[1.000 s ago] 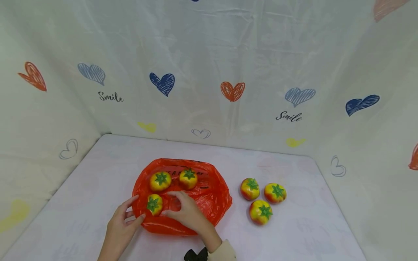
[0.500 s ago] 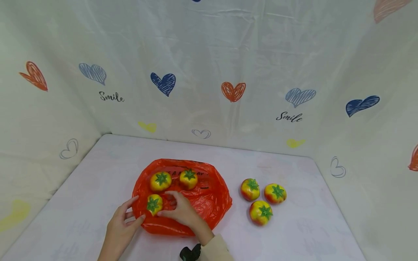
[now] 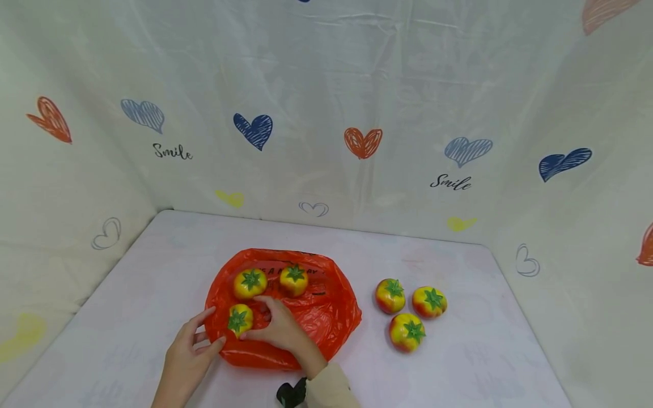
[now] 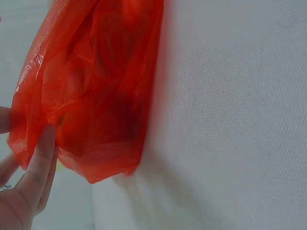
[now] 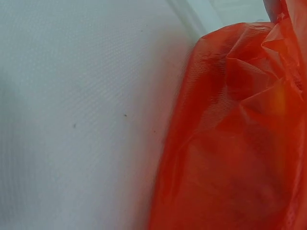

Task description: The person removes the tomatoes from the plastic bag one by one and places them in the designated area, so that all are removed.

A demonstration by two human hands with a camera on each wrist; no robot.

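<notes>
A red plastic bag [image 3: 329,317] lies spread open on the table, with three yellow-red tomatoes inside: one at the back left [image 3: 250,283], one at the back middle [image 3: 293,281] and one at the front left [image 3: 240,321]. My left hand [image 3: 187,352] holds the bag's left rim; the left wrist view shows the fingers [image 4: 41,163] against the film. Around the right side of the front-left tomato, my right hand [image 3: 283,326] has thumb and forefinger spread, thumb at its lower edge. Whether they touch it is hard to tell. The right wrist view shows only bag and table.
Three more tomatoes stand right of the bag: one at left [image 3: 390,296], one at right [image 3: 429,301] and one in front [image 3: 406,332]. Behind the white table [image 3: 459,368] hangs a curtain [image 3: 306,73] printed with hearts.
My right hand has moved left, bringing its thumb and forefinger closer around the front-left tomato. My left hand, the bag and the tomatoes have stayed put.
</notes>
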